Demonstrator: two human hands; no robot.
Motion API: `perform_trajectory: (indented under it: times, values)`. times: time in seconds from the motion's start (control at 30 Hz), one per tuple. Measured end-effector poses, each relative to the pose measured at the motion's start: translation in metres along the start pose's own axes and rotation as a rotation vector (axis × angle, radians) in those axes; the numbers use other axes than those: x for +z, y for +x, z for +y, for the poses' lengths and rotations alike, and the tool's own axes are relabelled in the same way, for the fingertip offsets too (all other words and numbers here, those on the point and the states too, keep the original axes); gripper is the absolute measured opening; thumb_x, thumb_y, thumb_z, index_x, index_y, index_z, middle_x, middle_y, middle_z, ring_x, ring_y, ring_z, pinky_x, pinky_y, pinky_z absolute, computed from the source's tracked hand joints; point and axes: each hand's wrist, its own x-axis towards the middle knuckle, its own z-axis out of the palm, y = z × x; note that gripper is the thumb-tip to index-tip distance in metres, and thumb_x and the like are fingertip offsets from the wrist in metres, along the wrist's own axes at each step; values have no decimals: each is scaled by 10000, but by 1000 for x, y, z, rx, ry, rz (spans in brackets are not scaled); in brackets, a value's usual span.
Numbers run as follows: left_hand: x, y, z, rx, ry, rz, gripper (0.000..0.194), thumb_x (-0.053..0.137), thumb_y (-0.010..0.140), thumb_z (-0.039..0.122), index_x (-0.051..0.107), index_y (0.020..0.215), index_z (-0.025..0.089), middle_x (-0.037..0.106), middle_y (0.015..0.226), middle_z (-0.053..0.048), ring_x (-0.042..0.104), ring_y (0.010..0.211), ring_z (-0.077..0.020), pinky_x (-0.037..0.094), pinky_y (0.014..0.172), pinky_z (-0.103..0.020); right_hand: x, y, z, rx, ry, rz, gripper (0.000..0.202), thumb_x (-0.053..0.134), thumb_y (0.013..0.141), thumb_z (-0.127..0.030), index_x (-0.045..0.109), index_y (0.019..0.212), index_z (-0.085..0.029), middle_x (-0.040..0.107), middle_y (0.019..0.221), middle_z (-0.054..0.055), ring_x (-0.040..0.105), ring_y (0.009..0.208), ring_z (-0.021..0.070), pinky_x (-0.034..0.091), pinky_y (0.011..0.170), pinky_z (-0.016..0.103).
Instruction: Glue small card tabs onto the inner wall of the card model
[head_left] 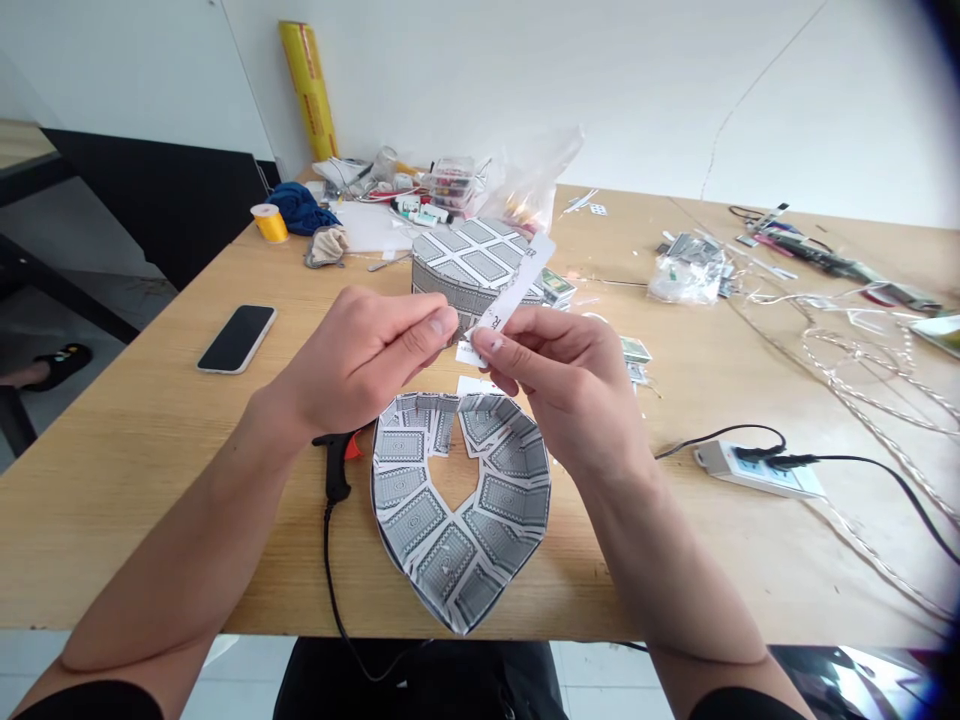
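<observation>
My right hand (559,375) pinches a narrow white strip cut from a playing card (517,285), with dark print on it, between thumb and fingers. Close by on the left, my left hand (375,350) is closed, thumb pressed against the forefinger; anything inside it is hidden. Below both hands lies a heart-shaped open box (411,515) built of grey patterned playing cards, with a gap in its base through which the table shows. Behind my hands stands a second card-covered box (472,250), partly hidden. A black glue gun with a red trigger (337,468) lies left of the heart-shaped box.
A phone (237,338) lies on the wooden table's left. A power strip (757,470) with cables is at the right. Yellow thread (268,223), blue cloth (300,207), plastic bags and bottles crowd the back. The glue gun's cord hangs over the front edge.
</observation>
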Motion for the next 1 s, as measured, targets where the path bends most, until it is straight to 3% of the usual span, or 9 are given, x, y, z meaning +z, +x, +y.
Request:
perform_trajectory:
  times: [0.23, 0.63, 0.87, 1.0]
  values:
    - [2, -1, 0, -23, -45, -6, 483, 468, 1127, 382, 507, 683, 198, 490, 585, 25, 425, 513, -99, 326, 482, -272, -1, 0, -1, -31, -21, -28, 173, 963, 823, -317, 827, 788, -217, 694, 712, -9, 546, 628, 109, 407, 554, 266]
    - [0, -1, -1, -19, -44, -24, 483, 472, 1126, 371, 503, 676, 200, 486, 585, 25, 421, 513, -100, 330, 481, -279, 0, 1, 2, -42, -28, 1, 190, 951, 838, -370, 828, 825, -225, 697, 733, -2, 547, 633, 119, 404, 553, 281]
    - [2, -3, -1, -29, -83, -21, 474, 468, 1130, 371, 505, 686, 206, 503, 591, 19, 426, 513, -108, 323, 476, -286, 3, 0, 0, -48, -60, -5, 275, 965, 811, -430, 802, 753, -217, 671, 688, -4, 534, 617, 121, 402, 542, 284]
    - [0, -2, -3, 23, -34, -78, 475, 464, 1134, 367, 506, 689, 209, 490, 598, 20, 414, 536, -118, 324, 512, -311, -1, 1, 0, -55, -45, 18, 235, 935, 853, -400, 795, 785, -223, 665, 703, -5, 527, 621, 122, 395, 553, 293]
